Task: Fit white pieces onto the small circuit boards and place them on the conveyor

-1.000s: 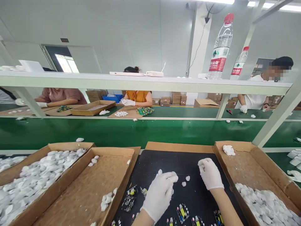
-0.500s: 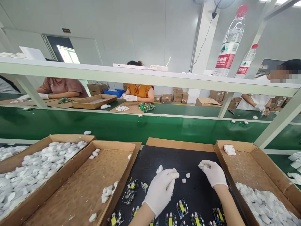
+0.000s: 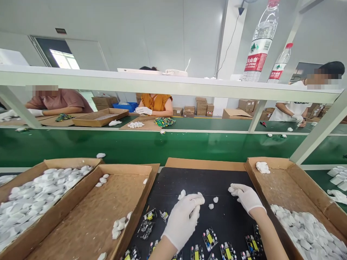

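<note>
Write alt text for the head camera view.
Gloved left hand and right hand hover over a black mat among loose white pieces and circuit boards. Cardboard trays of white pieces flank it; a green conveyor lies beyond.

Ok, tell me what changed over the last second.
Right hand sank a little and flattened toward the black mat, fingers pointing left. Left hand stayed closed on a white piece. Loose white pieces, circuit boards and cardboard trays unmoved.
</note>
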Tool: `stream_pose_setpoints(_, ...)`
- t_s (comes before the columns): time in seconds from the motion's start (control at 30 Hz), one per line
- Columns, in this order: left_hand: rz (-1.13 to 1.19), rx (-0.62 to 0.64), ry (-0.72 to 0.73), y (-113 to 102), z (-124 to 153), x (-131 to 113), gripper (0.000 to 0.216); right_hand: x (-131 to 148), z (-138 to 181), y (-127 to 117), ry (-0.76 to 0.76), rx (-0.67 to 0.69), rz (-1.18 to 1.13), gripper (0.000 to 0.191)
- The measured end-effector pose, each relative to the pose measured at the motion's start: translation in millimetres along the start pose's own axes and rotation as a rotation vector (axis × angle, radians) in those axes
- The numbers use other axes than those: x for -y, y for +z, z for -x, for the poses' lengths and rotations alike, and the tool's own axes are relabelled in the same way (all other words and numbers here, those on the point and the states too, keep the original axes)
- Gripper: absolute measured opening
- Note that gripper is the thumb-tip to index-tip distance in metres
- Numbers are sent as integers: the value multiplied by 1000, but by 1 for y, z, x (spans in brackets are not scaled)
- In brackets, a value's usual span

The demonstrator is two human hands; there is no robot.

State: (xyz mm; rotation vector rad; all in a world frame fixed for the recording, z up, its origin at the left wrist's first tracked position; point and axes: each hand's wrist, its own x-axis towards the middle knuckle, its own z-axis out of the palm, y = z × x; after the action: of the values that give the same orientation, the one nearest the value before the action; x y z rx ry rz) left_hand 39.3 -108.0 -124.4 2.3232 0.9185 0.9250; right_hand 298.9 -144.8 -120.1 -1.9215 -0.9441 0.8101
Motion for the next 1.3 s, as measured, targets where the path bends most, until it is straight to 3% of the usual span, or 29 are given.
stream_pose_setpoints(0.3, -5, 27, -16, 0, 1, 2, 30, 2, -1, 7, -13, 8, -77, 15)
stream_pose_setpoints(0.53, -6, 26, -10, 0, 1, 0, 30, 8, 9, -3, 52, 81, -76, 35)
stream_pose_setpoints(0.67, -8, 28, -30, -1, 0, 0, 31, 12, 10, -3, 39, 32, -43, 35)
stream_pose_setpoints(0.8, -9, 16, -41, -1, -1, 1, 32, 13, 13, 13, -117, -32, 31, 33)
stream_pose_setpoints(0.97, -39, 6, 3, -1, 1, 3, 36, 12, 19, 38, -531, 113, 548, 42)
stream_pose_setpoints(1.03, -51, 38, 70, -3, 2, 0, 39, 11, 19, 44, -523, 139, 672, 40)
stream_pose_setpoints(1.13, -53, 184, 196, -10, 2, -8, 40, 9, 17, 46, -492, 169, 721, 33)
stream_pose_setpoints(1.3, -111, 361, 230, -17, 0, -21, 32, 4, 15, 46, -500, 282, 674, 39)
